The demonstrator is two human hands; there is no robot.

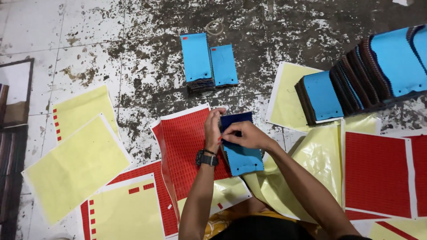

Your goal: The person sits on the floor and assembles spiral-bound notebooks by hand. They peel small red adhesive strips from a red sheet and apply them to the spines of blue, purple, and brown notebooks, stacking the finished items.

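Red sticker sheets (187, 151) and yellow backing papers (73, 169) lie spread over the stained floor (133, 53), and a long row of blue swatch stacks (373, 71) runs to the upper right. Between both hands stands a small blue swatch stack (242, 153), with its long axis pointing away from the person. Left hand (213, 129) wraps its left side with the grip closed on it. Right hand (244, 135) rests on top, fingertips (226, 134) pinched together on the upper face; whether they pinch a sticker I cannot tell.
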